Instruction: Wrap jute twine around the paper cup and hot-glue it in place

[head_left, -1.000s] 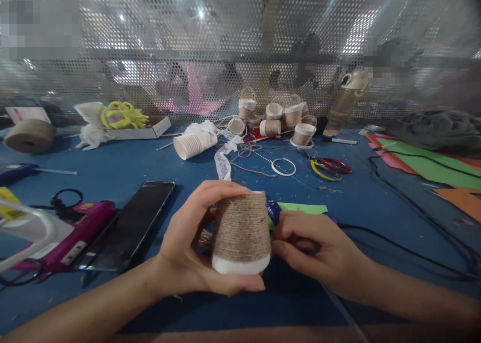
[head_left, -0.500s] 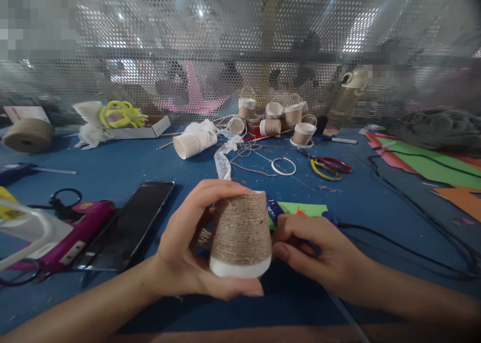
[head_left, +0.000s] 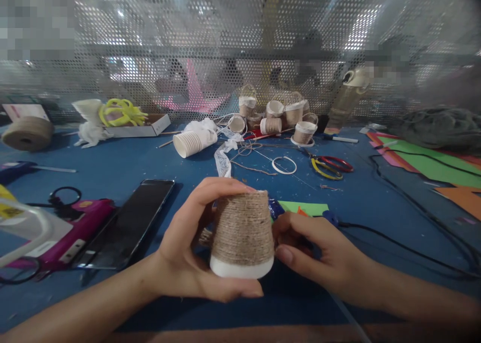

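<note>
I had the blue desk (head_left: 120,157) in view, cropped at both sides. My left hand (head_left: 184,233) grasped 1 tapered cup (head_left: 244,228) above it, palm-side fingers hidden; coarse twine ringed the smooth white cup. My right hand (head_left: 319,243) curled beside it, its pinch unreadable. Behind lay green paper (head_left: 315,209) and a mostly hidden blue corded tool (head_left: 276,209).

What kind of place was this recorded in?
Probably a craft workshop: the hands work at a blue table with a twine-wrapped cup, more small twine-covered baskets, scissors and coloured paper.
</note>
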A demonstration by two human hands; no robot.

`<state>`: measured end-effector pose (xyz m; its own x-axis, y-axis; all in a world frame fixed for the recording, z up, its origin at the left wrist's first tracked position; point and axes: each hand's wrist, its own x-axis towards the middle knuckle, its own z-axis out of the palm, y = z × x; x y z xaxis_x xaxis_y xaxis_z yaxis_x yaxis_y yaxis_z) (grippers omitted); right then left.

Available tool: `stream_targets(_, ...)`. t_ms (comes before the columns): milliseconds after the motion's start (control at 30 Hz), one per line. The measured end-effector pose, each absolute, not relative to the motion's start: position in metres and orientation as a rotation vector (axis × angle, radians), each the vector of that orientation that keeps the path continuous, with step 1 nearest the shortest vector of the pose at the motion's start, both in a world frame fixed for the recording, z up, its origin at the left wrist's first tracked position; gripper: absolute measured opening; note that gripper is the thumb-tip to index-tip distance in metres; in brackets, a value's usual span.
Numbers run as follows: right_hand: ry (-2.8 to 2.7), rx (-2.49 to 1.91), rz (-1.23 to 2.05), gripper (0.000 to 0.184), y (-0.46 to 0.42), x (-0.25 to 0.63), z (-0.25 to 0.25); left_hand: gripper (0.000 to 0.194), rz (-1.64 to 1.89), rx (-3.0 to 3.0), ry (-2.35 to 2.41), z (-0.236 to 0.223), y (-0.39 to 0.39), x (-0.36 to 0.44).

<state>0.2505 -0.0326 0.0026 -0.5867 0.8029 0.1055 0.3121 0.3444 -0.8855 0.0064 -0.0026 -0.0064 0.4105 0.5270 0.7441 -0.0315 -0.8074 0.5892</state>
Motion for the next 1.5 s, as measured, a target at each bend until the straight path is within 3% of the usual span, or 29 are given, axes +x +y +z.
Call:
stream_targets(500, -2.083, -0.969, 1.244, 0.023, -0.0356, 0.2522, 0.0009, 0.088, 1.39, 2.202, 0.444, -0.0066, -0.0023, 0.007)
stream_targets(967, -2.169, -0.953, 1.176, 0.038, -0.033, 0.2516, 0.0005, 0.095, 1.328, 2.23, 0.429, -0.0094, -0.0045, 0.0028)
stream_targets(1500, -2.211, -0.912, 1.146, 0.042, -0.0328, 0.255, -0.0046, 0.093, 1.286, 2.328, 0.44, -0.0036, -0.0057, 0.0048)
